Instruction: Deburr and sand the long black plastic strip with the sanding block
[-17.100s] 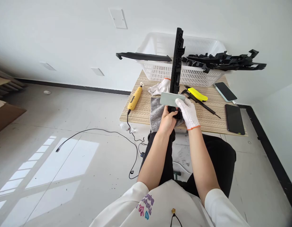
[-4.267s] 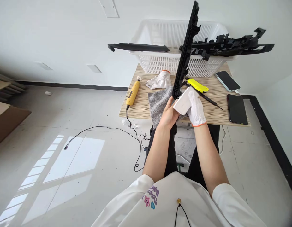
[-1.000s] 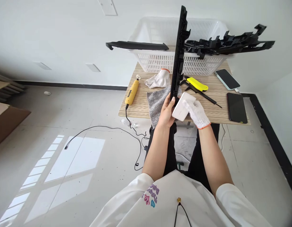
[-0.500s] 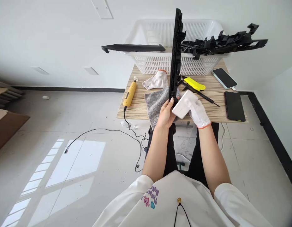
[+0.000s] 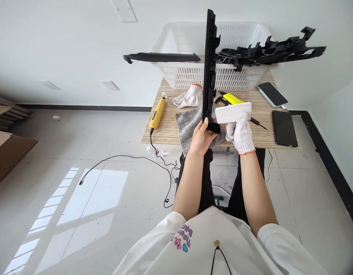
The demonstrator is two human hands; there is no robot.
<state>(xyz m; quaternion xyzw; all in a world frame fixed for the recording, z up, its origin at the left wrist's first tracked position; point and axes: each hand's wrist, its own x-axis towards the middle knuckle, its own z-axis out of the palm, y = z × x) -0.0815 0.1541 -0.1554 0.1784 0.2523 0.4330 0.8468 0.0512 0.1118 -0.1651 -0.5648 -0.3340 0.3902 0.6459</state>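
Note:
My bare left hand grips the lower end of a long black plastic part, which stands nearly upright over the table. In my right hand, which wears a white glove with an orange cuff, is a flat white rectangular object; its left end is close to the lower end of the black part. A grey cloth lies beneath my left hand. Behind my right hand are a yellow tool and a dark caliper-like tool, both partly covered.
A white basket at the back bears a black strip and several black plastic parts. On the table lie a corded yellow tool, a white glove and two phones.
The white object has turned from a slant to nearly level and moved up and right with my right hand. The black part has shifted slightly left, and its lower end now shows.

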